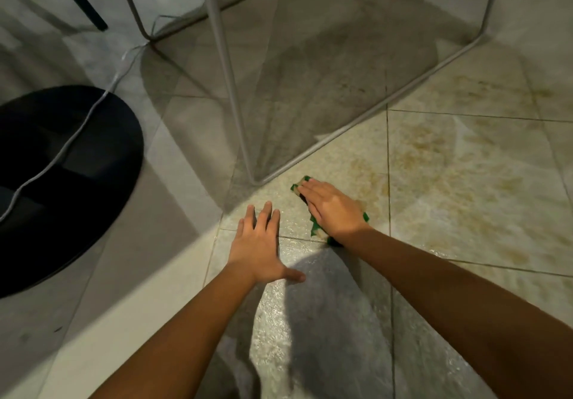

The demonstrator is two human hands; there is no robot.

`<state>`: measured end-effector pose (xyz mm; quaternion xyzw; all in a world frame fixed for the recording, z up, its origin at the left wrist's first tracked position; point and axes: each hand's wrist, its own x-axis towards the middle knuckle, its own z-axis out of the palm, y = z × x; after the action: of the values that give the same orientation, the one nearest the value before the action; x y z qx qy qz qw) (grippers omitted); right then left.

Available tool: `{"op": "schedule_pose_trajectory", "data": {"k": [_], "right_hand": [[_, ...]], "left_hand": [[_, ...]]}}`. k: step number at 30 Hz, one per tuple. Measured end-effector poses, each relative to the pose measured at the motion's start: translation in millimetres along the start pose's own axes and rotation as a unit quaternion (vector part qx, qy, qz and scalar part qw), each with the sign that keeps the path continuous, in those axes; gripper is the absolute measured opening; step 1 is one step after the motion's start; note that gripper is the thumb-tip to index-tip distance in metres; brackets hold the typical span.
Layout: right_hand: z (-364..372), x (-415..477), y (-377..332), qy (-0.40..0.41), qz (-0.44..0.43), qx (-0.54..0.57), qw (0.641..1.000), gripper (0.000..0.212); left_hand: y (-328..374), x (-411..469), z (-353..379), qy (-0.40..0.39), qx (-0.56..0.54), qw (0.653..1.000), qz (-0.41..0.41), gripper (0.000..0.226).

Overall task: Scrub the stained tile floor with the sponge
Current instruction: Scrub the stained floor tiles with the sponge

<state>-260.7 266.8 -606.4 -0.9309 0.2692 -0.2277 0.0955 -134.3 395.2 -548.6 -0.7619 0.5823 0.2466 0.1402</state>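
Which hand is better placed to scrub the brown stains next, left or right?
Right. The right hand presses flat on the green sponge, and the brown stains spread just beyond it. The left hand rests flat on the floor, holding nothing, likely as a brace.

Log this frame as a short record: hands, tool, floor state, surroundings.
left hand: flat on the tile floor, fingers spread
right hand: pressing flat on the sponge
sponge: green and yellow, mostly under the palm
stains: brownish patches right of the sponge
nearby: metal frame, black round object, grey cable
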Motion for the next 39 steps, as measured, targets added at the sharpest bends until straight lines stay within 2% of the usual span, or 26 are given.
{"op": "schedule_pose_trajectory", "data": {"k": [4, 8, 10, 12, 15, 18, 22, 25, 27, 31, 36, 39], "right_hand": [[-5, 7, 14, 0.036, 0.070, -0.006, 0.997, 0.042], [-18, -26, 8, 0.081, 0.108, -0.026, 0.991, 0.039], [-26, -48, -9, 0.065, 0.105, -0.044, 0.991, 0.043], [-29, -61, -26, 0.015, 0.104, -0.028, 0.994, 0.051], [-26, -60, -29, -0.017, 0.079, -0.029, 0.996, 0.052], [-25, -55, -11, 0.018, 0.068, -0.049, 0.996, 0.042], [-35, -61, 15, 0.086, 0.118, -0.062, 0.987, 0.029], [-45, -80, 8, 0.077, 0.136, -0.095, 0.983, 0.029], [-45, -90, -10, 0.039, 0.151, -0.073, 0.985, 0.042], [-38, -93, -27, 0.004, 0.117, -0.056, 0.992, 0.048], [-38, -84, 0, 0.062, 0.086, -0.058, 0.993, 0.028], [-48, -96, 6, 0.083, 0.121, -0.080, 0.986, 0.029]], "left_hand": [[-1, 2, 1, 0.007, -0.003, 1.000, 0.004, 0.138], [-2, 1, 2, 0.010, -0.005, 1.000, 0.002, 0.138], [-2, 1, 2, 0.013, -0.009, 1.000, 0.002, 0.138], [-3, 2, 3, 0.015, -0.015, 1.000, 0.001, 0.139], [-4, 2, 5, 0.019, -0.018, 1.000, 0.002, 0.139], [-4, 1, 4, 0.024, -0.015, 1.000, 0.004, 0.140], [-5, 0, 3, 0.022, -0.008, 1.000, 0.007, 0.142], [-4, 0, 3, 0.022, -0.008, 1.000, 0.009, 0.142], [-3, 0, 2, 0.020, -0.011, 1.000, 0.007, 0.139], [-1, 1, 2, 0.015, -0.008, 1.000, 0.000, 0.138], [1, 1, 0, 0.006, -0.008, 1.000, -0.001, 0.135], [4, -2, 0, 0.020, -0.014, 1.000, 0.018, 0.126]]}}
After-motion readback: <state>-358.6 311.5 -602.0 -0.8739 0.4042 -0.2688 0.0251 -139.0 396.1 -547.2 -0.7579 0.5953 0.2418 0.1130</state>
